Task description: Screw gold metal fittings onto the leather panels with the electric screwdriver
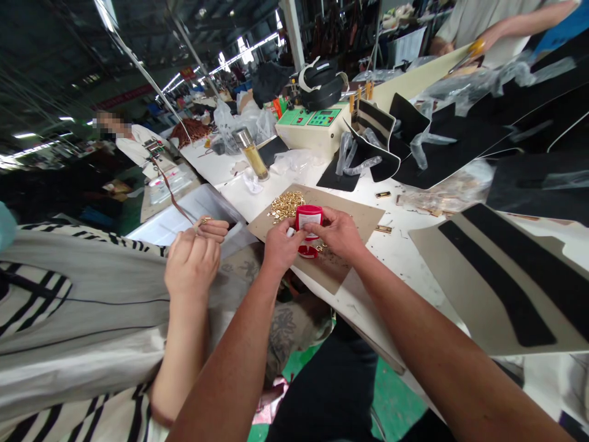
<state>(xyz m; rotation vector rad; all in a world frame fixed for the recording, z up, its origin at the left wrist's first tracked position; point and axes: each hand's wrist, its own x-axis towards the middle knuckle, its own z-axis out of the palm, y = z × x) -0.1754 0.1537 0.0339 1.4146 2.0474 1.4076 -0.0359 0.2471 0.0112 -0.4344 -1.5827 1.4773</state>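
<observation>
Both hands meet over a brown board (pixel 368 215) on the white table. Between them is a small red container (pixel 309 212) with a white label. My left hand (pixel 280 247) grips its left side, fingers closed, with a small white piece showing near the fingertips. The fingers of my right hand (pixel 341 233) are closed on the container's right side. Just below the container is another red piece (pixel 308 252); whether the two are joined I cannot tell. A heap of small gold metal fittings (pixel 288 204) lies on the board, left of the hands. A few gold rings (pixel 321 247) show beneath them.
A co-worker's hands (pixel 196 255) are close on my left. Behind the board stand a bottle of yellowish liquid (pixel 253 156) and a cream machine (pixel 317 132) with headphones (pixel 322 83) on top. Black panels (pixel 442 153) and a board with black strips (pixel 501 282) lie to the right.
</observation>
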